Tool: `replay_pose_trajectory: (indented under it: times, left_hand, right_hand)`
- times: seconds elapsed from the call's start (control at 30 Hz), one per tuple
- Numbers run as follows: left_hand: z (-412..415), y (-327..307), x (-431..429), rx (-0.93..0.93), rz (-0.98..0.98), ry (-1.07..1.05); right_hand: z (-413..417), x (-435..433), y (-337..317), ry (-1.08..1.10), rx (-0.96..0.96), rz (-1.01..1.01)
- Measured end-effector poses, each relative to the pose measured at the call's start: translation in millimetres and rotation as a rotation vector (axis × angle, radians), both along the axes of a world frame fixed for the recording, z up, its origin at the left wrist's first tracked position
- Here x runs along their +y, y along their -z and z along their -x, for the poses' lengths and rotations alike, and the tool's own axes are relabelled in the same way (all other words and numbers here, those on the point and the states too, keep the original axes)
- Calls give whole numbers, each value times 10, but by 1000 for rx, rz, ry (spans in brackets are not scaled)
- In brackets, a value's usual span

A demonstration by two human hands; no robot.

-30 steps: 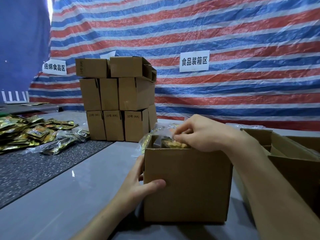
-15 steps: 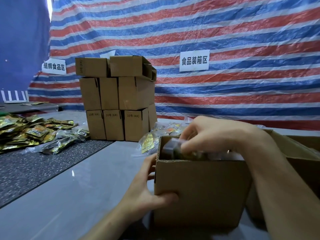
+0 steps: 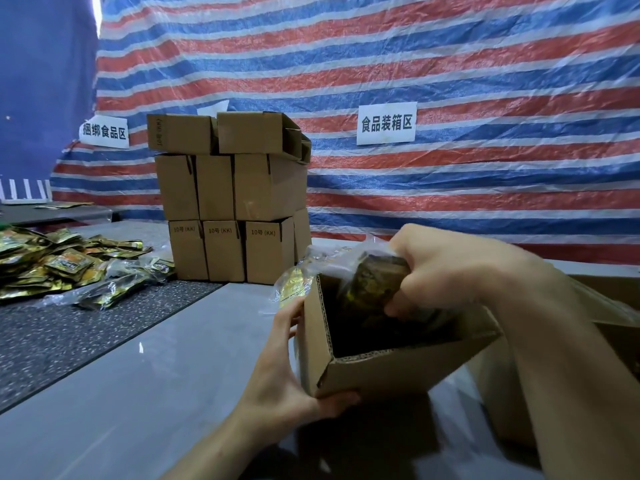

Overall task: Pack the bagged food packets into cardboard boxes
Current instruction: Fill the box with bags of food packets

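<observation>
Bagged packets (image 3: 372, 285) sit half in, half out of the open box (image 3: 381, 368): right hand (image 3: 446, 271) is clamped around the top of the bundle, fingers curled over it and thumb under, directly above the box mouth. Bundle's long axis runs roughly upright, leaning toward the box's far right corner; lower end is already below the rim, depth hidden. Box is tipped with its mouth toward the camera, left hand (image 3: 287, 386) wrapped on its near-left corner, thumb across the front bottom edge. Judgement: next move is a straight push down along that axis, right hand only; clear bag may snag on the rim. More bagged packets (image 3: 291, 289) lie just behind the box.
</observation>
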State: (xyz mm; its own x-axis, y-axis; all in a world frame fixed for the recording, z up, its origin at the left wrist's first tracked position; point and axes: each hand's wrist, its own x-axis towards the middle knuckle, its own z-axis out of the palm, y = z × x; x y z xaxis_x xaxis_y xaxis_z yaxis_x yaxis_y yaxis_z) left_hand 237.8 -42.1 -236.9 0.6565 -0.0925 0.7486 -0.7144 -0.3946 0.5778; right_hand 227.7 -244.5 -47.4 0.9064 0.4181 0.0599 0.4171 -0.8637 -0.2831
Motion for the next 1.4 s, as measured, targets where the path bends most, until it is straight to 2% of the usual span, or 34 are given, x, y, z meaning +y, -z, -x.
replay_pose_trajectory:
  times: [0.17, 0.33, 0.43, 0.7, 0.83, 0.9, 0.97, 1.13, 1.23, 1.33, 1.4]
  left_hand:
    - [-29, 26, 34, -62, -13, -11]
    - [-57, -44, 92, -174, -57, -115]
    - [-47, -74, 146, -194, -87, -126]
    - [-27, -43, 27, -145, -49, -74]
    - [-16, 4, -3, -86, -40, 11]
    - [-26, 9, -4, -68, -59, 48]
    - [-40, 15, -7, -71, -88, 51]
    - [-40, 12, 11, -43, -22, 31]
    - [-49, -23, 26, -3, 34, -7]
    - [-66, -21, 60, 43, 65, -20]
    - [-87, -8, 83, 88, 110, -9]
  right_hand:
    - [146, 19, -75, -41, -88, -70]
    - [319, -19, -130, -51, -117, -22]
    - [325, -49, -148, -61, -189, -92]
    - [158, 11, -52, -66, -128, -70]
    - [114, 108, 65, -21, 57, 150]
    - [163, 86, 4, -19, 35, 173]
    - [128, 56, -59, -9, -19, 114]
    - [-227, 170, 295, 49, 208, 225]
    - [-442, 172, 456, 28, 198, 136]
    - [-445, 124, 392, -42, 147, 108]
    - [-350, 94, 283, -72, 76, 10]
